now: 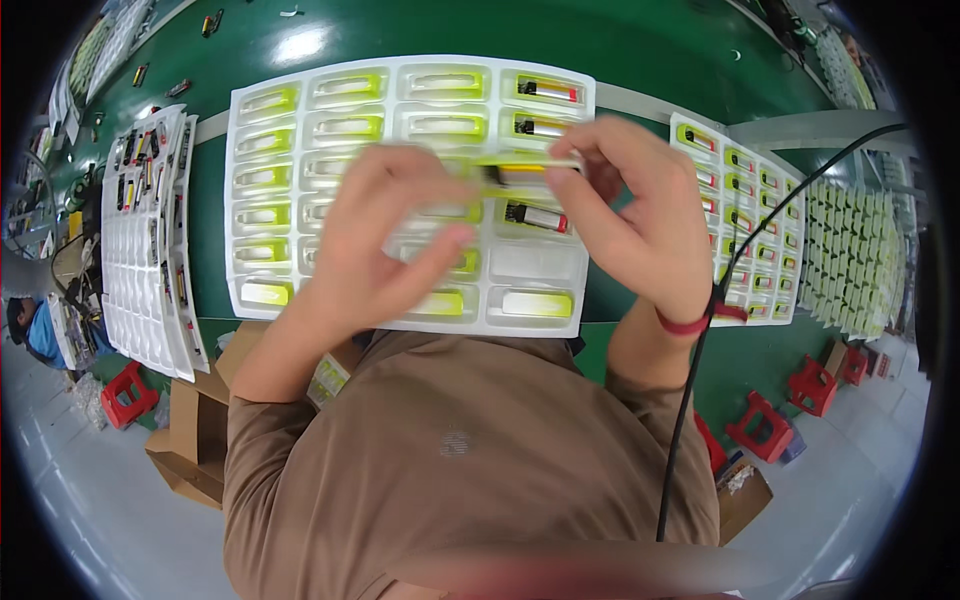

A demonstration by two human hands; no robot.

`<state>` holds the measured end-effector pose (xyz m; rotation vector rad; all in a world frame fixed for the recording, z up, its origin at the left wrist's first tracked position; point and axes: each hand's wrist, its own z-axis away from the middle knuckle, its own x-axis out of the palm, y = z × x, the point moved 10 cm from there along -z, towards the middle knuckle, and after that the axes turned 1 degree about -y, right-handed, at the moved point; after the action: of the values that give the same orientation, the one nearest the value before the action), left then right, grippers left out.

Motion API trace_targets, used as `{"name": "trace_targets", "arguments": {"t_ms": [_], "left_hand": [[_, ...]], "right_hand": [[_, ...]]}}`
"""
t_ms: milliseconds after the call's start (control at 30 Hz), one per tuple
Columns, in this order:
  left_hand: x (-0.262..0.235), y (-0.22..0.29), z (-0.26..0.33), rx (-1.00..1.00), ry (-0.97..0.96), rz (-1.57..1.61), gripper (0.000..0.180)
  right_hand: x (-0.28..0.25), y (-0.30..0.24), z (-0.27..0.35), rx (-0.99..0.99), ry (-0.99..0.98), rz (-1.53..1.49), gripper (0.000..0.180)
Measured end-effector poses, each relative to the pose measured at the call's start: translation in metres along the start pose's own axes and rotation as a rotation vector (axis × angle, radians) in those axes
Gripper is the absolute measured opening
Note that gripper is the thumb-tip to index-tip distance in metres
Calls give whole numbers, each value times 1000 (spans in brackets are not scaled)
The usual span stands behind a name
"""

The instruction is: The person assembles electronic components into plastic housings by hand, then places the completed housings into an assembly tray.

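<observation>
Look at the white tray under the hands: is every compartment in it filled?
No: the white tray has an empty compartment near its lower right.

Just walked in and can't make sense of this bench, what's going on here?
A person holds a small yellow-edged cell between both hands, left hand and right hand, above a white compartment tray on a green table. Three right-column pockets hold cells; most others show yellow liners. More trays sit on either side.

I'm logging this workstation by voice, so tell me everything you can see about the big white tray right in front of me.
The white tray is a thin moulded plastic sheet, glossy, lying flat on the green table. Its oblong pockets run in rows and columns; most hold yellow-green pieces, three in the right column hold silvery cells with red and black ends, and one looks empty. Both hands hover over its middle, hiding part of it.
</observation>
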<state>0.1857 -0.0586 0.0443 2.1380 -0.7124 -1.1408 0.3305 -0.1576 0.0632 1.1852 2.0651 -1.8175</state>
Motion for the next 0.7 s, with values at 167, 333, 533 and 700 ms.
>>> {"name": "trace_targets", "arguments": {"t_ms": [167, 333, 533, 700], "left_hand": [[100, 30, 41, 232, -507, 18, 9], [137, 25, 64, 315, -563, -293, 19], [142, 33, 78, 371, -383, -409, 29], [102, 16, 67, 141, -511, -144, 50]], "right_hand": [[25, 57, 69, 352, -81, 15, 13], [53, 56, 96, 90, -188, 184, 10], [47, 42, 78, 152, -198, 191, 16], [16, -39, -19, -205, -13, 142, 11]]}}
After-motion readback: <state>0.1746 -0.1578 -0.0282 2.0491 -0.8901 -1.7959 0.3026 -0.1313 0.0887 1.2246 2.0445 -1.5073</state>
